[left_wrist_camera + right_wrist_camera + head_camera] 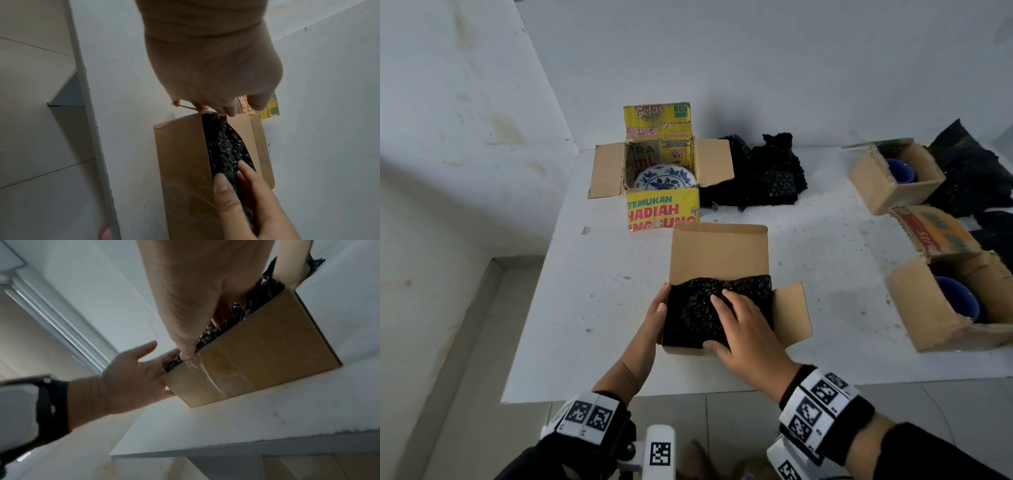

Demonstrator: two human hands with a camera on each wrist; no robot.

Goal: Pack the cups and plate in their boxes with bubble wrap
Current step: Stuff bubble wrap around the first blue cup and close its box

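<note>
A small brown box (717, 255) stands open at the front middle of the white table (599, 308), filled to its rim with black bubble wrap (690, 311). My right hand (739, 318) lies flat on the wrap, fingers straight, thumb at the box's near edge. My left hand (654, 318) rests with straight fingers against the box's left side. The left wrist view shows the box (180, 162), the wrap (226, 146) and the right hand's fingers (244, 172) on it. What lies under the wrap is hidden. Farther back, a yellow box (662, 209) holds a blue-and-white plate (662, 178).
A heap of black bubble wrap (767, 174) lies right of the yellow box. Two open brown boxes at the right each hold a blue cup (900, 171) (959, 298), with more black wrap (972, 171) behind them. A wall corner closes the left side.
</note>
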